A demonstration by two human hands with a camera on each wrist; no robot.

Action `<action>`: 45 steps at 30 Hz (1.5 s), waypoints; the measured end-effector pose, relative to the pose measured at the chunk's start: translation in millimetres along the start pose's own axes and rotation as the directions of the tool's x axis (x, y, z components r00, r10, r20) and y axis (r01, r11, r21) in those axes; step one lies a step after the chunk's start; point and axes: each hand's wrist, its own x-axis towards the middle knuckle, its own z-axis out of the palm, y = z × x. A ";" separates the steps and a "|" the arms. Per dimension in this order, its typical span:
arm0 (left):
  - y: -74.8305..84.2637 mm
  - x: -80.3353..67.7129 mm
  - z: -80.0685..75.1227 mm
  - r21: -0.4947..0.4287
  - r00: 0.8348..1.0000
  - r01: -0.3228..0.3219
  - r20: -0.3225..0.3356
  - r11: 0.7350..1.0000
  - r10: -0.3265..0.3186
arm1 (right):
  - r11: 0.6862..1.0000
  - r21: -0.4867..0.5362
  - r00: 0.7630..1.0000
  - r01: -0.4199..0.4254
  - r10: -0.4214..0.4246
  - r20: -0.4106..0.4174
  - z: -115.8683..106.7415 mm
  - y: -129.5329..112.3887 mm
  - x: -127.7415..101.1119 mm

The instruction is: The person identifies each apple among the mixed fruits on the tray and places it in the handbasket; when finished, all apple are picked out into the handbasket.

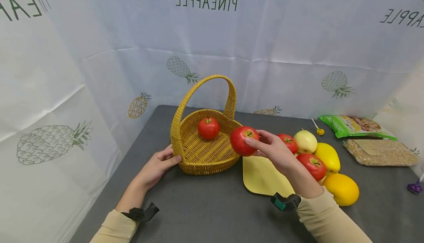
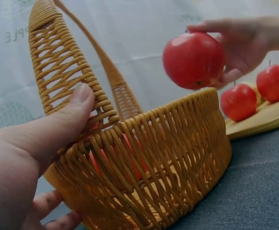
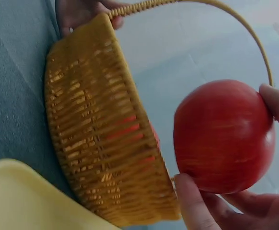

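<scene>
1. Just over the right rim of the basket (image 1: pixel 198 167), a red apple (image 1: pixel 241 142) is held by the right hand (image 1: pixel 273 149), its thumb and fingers being spread round the right side of it.
2. The inside of the basket is set to the left of those fingers and below them; this sideways and downward offset is judged to be the relation that counts. Whether the rim is touched by the held apple cannot be told.
3. No clear long axis is shown by the roundish apple; its stem is turned upward.
4. At the left side, the basket is gripped by the left hand (image 1: pixel 157 165), the thumb laid against the handle's (image 1: pixel 231 101) foot and other fingers on the outer wall. The held apple is placed well apart from that hand.
5. The handle is arched from near left to far right, with the held apple on its right.
6. Inside, a second red apple (image 1: pixel 208 128) is seated toward the far side, left of the held one.
</scene>
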 end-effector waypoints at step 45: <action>0.4 0.0 -2.3 -0.003 1.000 0.005 -0.005 1.000 -0.005 | 0.977 0.059 0.935 -0.206 0.179 0.305 36.4 -36.0 48.7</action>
